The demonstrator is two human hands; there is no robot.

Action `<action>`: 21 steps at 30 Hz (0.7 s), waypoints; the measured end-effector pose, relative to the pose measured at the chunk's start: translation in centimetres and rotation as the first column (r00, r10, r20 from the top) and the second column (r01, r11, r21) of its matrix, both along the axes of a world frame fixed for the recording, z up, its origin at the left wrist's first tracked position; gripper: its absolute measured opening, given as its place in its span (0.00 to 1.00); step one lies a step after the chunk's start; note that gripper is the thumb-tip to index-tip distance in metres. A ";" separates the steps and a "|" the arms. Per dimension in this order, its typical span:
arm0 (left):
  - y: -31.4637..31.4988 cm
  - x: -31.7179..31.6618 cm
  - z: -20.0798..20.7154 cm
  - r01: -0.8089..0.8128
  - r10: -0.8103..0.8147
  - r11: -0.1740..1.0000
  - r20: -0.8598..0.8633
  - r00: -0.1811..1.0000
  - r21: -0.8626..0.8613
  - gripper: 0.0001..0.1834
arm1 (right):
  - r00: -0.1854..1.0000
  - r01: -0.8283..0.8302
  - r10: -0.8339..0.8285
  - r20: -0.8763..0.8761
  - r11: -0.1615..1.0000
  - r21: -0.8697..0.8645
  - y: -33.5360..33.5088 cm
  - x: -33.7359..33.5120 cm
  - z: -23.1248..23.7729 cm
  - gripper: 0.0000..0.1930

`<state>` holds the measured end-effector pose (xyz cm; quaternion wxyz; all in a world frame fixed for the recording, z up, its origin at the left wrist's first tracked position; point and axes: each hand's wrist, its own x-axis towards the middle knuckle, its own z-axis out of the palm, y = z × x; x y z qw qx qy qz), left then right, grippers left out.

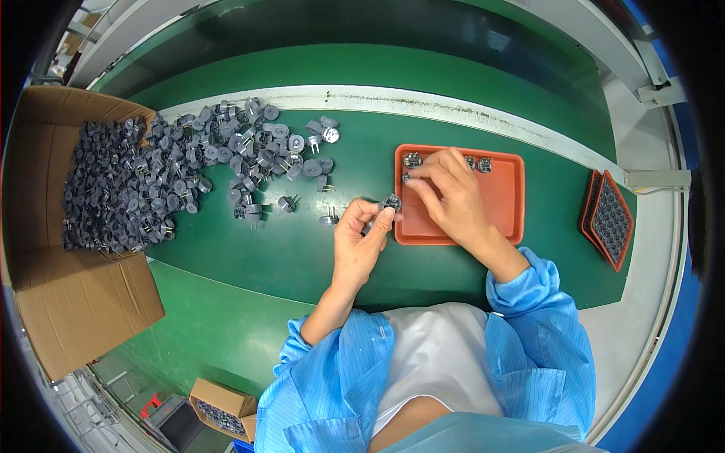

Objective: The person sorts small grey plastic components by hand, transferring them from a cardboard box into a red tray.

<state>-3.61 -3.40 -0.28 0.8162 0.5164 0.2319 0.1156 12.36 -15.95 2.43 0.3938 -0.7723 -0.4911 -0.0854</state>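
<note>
My left hand pinches a round grey electronic component between thumb and fingers, just beside the left edge of an orange-red tray. The component's dark, shiny face points up. My right hand is over the tray's left part, with thumb and fingertips brought together at a small dark piece; the fingers cover most of it, so its kind is hard to tell. Inside the tray, along its far side, sit a few similar components, partly hidden by my right hand.
A cardboard box lies open at left, its heap of grey components spilling onto the green table. Loose components with metal pins lie nearer. Filled, stacked trays stand far right. A smaller box is below left.
</note>
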 end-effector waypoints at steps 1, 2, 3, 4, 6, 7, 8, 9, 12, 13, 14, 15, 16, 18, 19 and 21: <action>-0.2 -0.1 -0.2 -0.024 0.024 0.999 -0.016 1.000 0.034 0.06 | 0.991 -0.067 0.077 -0.113 0.994 0.091 -0.4 -0.3 0.2 0.07; -0.5 -0.2 -0.3 -0.027 0.028 0.999 -0.019 0.999 0.035 0.06 | 0.990 -0.070 0.081 -0.116 0.993 0.092 -0.7 -1.1 1.1 0.07; -1.1 -0.1 -0.6 -0.119 0.112 0.979 0.051 0.992 0.164 0.05 | 0.905 -0.077 0.069 -0.419 0.997 -0.002 -1.0 -2.1 2.3 0.06; -1.6 -0.1 -0.8 -0.216 0.186 0.934 0.130 0.974 0.284 0.06 | 0.734 -0.112 0.022 -0.679 0.990 -0.089 -1.2 -2.8 2.9 0.04; -2.6 0.2 -0.8 -0.240 0.180 0.909 0.199 0.963 0.340 0.07 | 0.678 -0.138 0.005 -0.735 0.983 -0.120 -1.9 -3.4 1.3 0.03; -2.8 0.3 -0.7 -0.271 0.174 0.878 0.265 0.948 0.394 0.08 | 0.587 -0.071 0.097 -0.804 0.995 0.068 -2.1 -3.7 -0.3 0.05; -2.7 0.2 -0.6 -0.272 0.175 0.878 0.263 0.949 0.394 0.08 | 0.492 0.012 0.208 -0.845 0.969 0.245 -1.9 -3.9 -0.8 0.07; -2.3 0.1 -0.2 -0.195 0.132 0.924 0.205 0.970 0.328 0.08 | 0.490 0.011 0.208 -0.846 0.969 0.245 -2.2 -3.5 -0.6 0.07; 0.4 -0.5 0.4 -0.001 0.139 0.812 0.192 0.971 -0.583 0.06 | 0.722 -0.007 -0.042 -0.691 0.998 -0.067 -2.7 -1.8 1.2 0.03; 1.7 -0.7 0.5 0.017 0.175 0.614 0.157 0.972 -0.789 0.08 | 0.942 -0.020 -0.052 -0.331 0.978 -0.210 -2.5 -1.5 1.8 0.04; 2.4 -0.7 1.3 0.035 0.200 0.363 0.115 0.973 -0.931 0.11 | 0.996 0.029 0.001 0.087 0.939 -0.342 -2.3 -1.3 2.1 0.06; 2.2 -0.6 2.0 0.035 0.201 0.364 0.115 0.973 -0.931 0.11 | 0.996 0.028 0.002 0.087 0.939 -0.342 -2.1 -1.3 1.9 0.06; 1.8 -0.5 2.6 -0.020 0.252 0.415 0.093 0.963 -0.909 0.15 | 0.990 0.050 0.003 0.141 0.927 -0.373 -1.8 -1.5 1.4 0.07; 1.7 -0.6 2.9 -0.078 0.305 0.463 0.076 0.949 -0.883 0.18 | 0.981 0.072 0.009 0.195 0.913 -0.401 -1.3 -1.5 0.8 0.09; 1.7 -0.6 2.8 -0.035 0.287 0.510 0.131 0.949 -0.860 0.18 | 0.976 0.070 0.019 0.216 0.916 -0.395 -1.1 -1.4 0.7 0.08; 1.8 -0.7 2.5 0.008 0.264 0.555 0.185 0.946 -0.832 0.18 | 0.971 0.069 0.028 0.237 0.919 -0.389 -0.8 -1.2 0.3 0.08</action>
